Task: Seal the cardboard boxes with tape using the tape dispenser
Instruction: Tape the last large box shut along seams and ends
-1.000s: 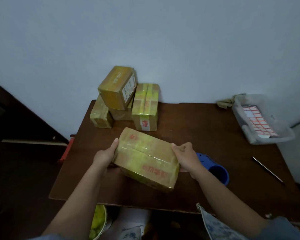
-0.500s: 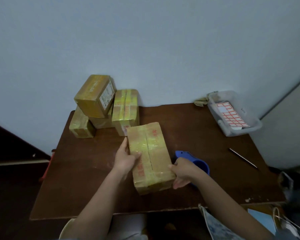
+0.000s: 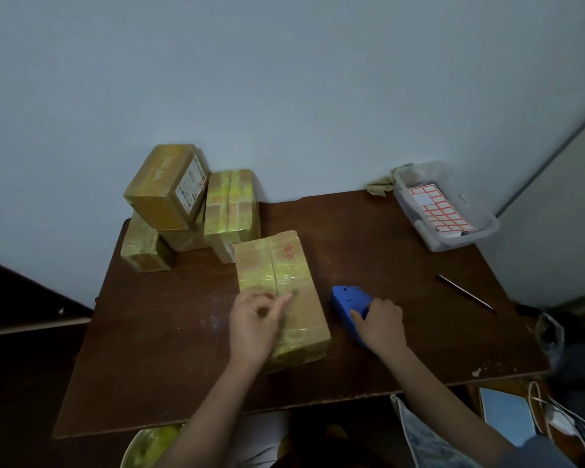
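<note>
**Resting one hand on the box, gripping the dispenser with the other**

Lying flat on the brown table [image 3: 402,258], the cardboard box [image 3: 286,282] in front of you is long and tan, wrapped in glossy yellowish tape with a seam down its middle and red print near its far end. Your left hand [image 3: 255,324] rests on the near end of that box, fingers loosely bent, one fingertip on the seam, grasping nothing. Just right of the box, your right hand [image 3: 380,324] curls over the blue tape dispenser [image 3: 348,300], which sits on the table.

Farther right of the box, well apart, lies a thin metal rod [image 3: 466,293]. Beyond the box's far end, touching or nearly touching it, stands a stack of taped boxes [image 3: 190,211], the top one tilted with a white label on its side. Far right of the box, a clear plastic tub [image 3: 450,211] holds a sheet of red-bordered labels [image 3: 441,211]; a crumpled cloth [image 3: 380,185] lies beside it.
</note>
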`<action>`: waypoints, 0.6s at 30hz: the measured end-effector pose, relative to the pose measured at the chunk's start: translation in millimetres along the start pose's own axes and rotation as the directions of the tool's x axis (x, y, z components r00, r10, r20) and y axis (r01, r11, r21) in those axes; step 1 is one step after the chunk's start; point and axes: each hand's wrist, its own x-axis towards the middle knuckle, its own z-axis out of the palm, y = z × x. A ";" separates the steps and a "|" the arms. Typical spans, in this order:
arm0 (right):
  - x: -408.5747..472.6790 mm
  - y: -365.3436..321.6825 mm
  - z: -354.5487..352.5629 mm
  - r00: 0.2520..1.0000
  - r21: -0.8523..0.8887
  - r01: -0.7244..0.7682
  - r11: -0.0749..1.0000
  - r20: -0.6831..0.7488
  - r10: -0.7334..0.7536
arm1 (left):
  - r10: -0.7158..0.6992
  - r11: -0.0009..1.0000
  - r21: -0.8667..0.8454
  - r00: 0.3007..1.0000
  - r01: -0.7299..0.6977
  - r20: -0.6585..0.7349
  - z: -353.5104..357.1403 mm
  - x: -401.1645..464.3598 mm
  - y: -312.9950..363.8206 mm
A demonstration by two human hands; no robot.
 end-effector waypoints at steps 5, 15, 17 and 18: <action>0.6 2.8 24.4 0.978 0.118 -0.112 0.987 0.191 0.088 | 0.002 0.694 0.636 0.884 -0.338 0.468 17.0 -6.2 -21.7; 2.7 11.6 22.2 0.980 -0.015 -0.117 0.993 0.160 0.118 | -0.066 0.616 0.695 0.854 -0.372 0.515 19.2 14.0 -22.0; 4.4 15.3 15.1 0.978 0.056 -0.136 0.989 0.169 0.125 | -0.072 0.592 0.708 0.849 -0.386 0.524 18.4 17.2 -20.8; 4.8 16.9 10.4 0.977 0.118 -0.149 0.982 0.168 0.128 | -0.070 0.578 0.715 0.850 -0.392 0.523 18.5 17.3 -19.8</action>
